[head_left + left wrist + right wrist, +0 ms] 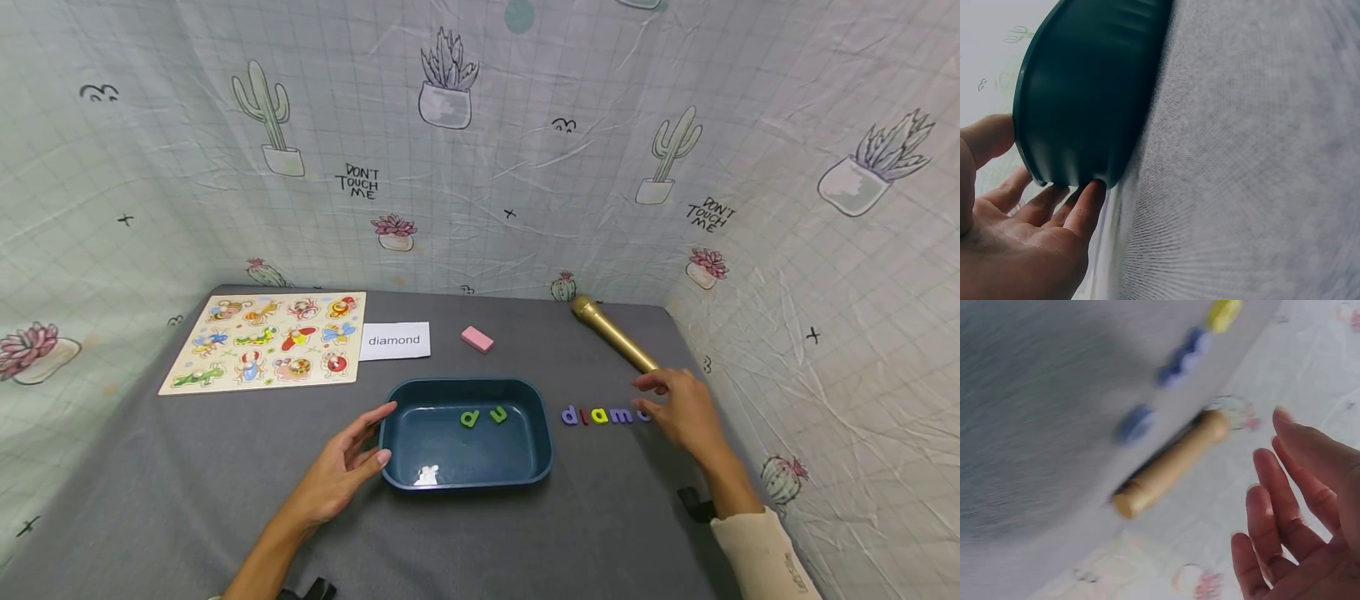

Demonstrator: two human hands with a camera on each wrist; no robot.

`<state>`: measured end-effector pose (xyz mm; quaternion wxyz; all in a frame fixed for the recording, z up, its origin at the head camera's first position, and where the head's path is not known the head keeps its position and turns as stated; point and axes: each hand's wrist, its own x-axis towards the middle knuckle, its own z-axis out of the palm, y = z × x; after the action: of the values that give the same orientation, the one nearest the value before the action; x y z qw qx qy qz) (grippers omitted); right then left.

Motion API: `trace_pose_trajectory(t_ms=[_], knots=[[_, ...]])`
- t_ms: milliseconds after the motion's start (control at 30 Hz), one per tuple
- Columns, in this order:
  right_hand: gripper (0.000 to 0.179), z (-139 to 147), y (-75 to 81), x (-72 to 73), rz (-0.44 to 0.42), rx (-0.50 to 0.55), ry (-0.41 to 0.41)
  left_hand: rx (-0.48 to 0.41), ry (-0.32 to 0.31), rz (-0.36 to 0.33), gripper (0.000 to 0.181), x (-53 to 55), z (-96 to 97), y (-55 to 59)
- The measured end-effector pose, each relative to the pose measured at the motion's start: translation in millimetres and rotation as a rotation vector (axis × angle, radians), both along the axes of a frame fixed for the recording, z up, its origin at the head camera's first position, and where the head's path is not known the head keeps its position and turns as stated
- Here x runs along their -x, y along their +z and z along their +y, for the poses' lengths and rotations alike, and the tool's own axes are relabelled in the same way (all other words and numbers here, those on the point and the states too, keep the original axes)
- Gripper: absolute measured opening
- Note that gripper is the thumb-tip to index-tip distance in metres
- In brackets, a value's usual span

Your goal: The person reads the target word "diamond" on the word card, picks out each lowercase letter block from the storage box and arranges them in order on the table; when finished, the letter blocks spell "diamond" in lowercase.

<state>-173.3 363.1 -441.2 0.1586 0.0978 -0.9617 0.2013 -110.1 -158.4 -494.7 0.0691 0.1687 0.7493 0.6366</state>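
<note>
At the left end of a dark blue tray [468,483], my left hand [333,479] holds the rim and outer wall with thumb and fingertips. In the left wrist view the fingertips meet the tray's wall [1085,94]. Two green letters, an "a" [469,418] and an "n" [498,414], lie in the tray. Right of it stands a row of letters: purple "d" [570,415], red "i" [584,416], yellow "a" [599,416], purple "m" [621,416] and a partly covered purple "o" [643,416]. Over that last letter hovers my right hand [684,408], fingers relaxed, holding nothing.
A gold microphone-shaped stick [617,335] lies just beyond my right hand. Behind the tray are a pink block [477,339] and a white card [395,342] reading "diamond". An insect picture board [273,342] lies at left. Patterned cloth [510,167] walls the table.
</note>
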Motion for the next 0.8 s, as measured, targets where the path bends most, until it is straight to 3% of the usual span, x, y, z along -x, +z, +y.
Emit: trace_pose_trajectory(t_ms=[200, 433, 800], knots=[[0.031, -32.0, 23.1, -9.3, 0.120, 0.028, 0.055, 0.008, 0.005, -0.008, 0.064, -0.3, -0.9, 0.5], [0.034, -63.5, 35.7, -19.3, 0.193, 0.045, 0.151, 0.025, 0.014, -0.019, 0.064, 0.1, 0.0, -0.7], [0.036, -107.6, 38.0, -31.2, 0.155, 0.069, 0.244, -0.018, -0.014, -0.009, 0.065, -1.2, -0.9, 0.7]])
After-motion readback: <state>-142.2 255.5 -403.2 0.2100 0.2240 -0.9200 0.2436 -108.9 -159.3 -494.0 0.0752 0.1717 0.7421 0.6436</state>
